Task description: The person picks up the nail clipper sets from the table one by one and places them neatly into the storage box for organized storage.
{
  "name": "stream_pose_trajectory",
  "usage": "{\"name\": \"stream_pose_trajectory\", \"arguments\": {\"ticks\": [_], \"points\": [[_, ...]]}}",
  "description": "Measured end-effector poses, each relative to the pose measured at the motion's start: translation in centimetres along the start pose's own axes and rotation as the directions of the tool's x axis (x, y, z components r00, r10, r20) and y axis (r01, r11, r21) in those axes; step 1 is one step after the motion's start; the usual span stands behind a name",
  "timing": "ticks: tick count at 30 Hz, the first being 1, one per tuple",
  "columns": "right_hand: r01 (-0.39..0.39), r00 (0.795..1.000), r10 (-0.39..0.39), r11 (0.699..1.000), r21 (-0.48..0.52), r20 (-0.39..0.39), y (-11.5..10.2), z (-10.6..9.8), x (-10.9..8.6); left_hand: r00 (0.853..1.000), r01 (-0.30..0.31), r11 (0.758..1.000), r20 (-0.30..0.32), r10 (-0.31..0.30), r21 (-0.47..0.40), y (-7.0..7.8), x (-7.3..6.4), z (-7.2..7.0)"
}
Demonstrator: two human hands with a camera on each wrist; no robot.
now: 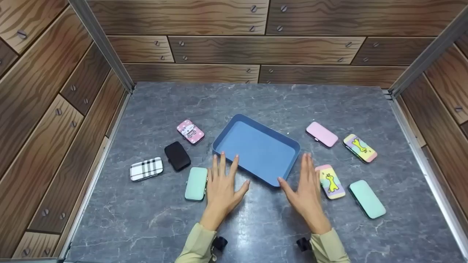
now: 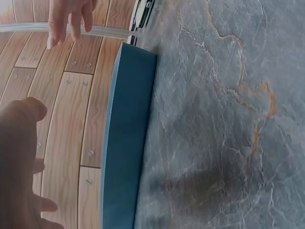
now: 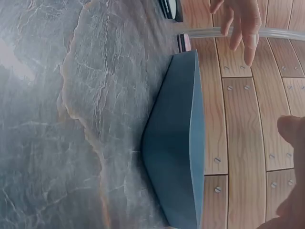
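Observation:
A blue rectangular tray (image 1: 259,149) lies at an angle in the middle of the table, with bare floor inside. My left hand (image 1: 222,186) hovers at its near left side, fingers spread and straight, holding nothing. At the tray's near right corner is my right hand (image 1: 306,193), also with straight fingers and nothing in it. Beside the left hand lies a mint-green case (image 1: 196,183). A giraffe-print case (image 1: 330,182) lies just right of the right hand. In the left wrist view the tray's side wall (image 2: 127,138) stands beyond the left hand (image 2: 19,157).
Left of the tray lie a pink patterned case (image 1: 190,131), a black case (image 1: 177,156) and a plaid case (image 1: 146,169). On the right are a plain pink case (image 1: 321,134), another giraffe-print case (image 1: 360,148) and a mint case (image 1: 367,199). Wood-patterned walls (image 1: 219,49) enclose the table.

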State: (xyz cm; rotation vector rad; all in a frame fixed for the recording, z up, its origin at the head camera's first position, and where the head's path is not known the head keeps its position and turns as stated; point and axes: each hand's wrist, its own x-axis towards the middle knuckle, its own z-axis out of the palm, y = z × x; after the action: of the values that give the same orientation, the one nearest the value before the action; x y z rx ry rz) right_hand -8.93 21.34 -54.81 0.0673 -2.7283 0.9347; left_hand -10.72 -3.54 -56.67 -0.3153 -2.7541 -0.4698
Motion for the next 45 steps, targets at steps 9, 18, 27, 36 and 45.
{"name": "stream_pose_trajectory", "arguments": {"ticks": [9,18,27,36,45], "points": [[-0.048,0.998,0.052,0.993,0.112,-0.032,0.6,0.9,0.7,0.999,0.037,0.998,0.03,-0.036,-0.051,-0.4,1.3,0.4],[-0.139,0.984,0.161,0.963,0.231,-0.08,0.7,1.1,1.6,0.994,0.099,0.983,-0.023,-0.104,-0.153,-0.5,2.7,1.0],[-0.185,0.966,0.228,0.936,0.301,-0.118,1.0,1.3,2.3,0.976,0.175,0.951,-0.084,-0.202,-0.254,-1.0,3.9,2.2],[-0.269,0.936,0.331,0.89,0.368,-0.116,1.4,1.7,2.9,0.949,0.18,0.936,-0.196,-0.245,-0.301,-2.0,5.0,3.4],[-0.304,0.918,0.387,0.824,0.478,-0.083,1.7,2.3,3.4,0.933,0.198,0.919,-0.222,-0.284,-0.342,-3.4,5.9,4.3]]}}
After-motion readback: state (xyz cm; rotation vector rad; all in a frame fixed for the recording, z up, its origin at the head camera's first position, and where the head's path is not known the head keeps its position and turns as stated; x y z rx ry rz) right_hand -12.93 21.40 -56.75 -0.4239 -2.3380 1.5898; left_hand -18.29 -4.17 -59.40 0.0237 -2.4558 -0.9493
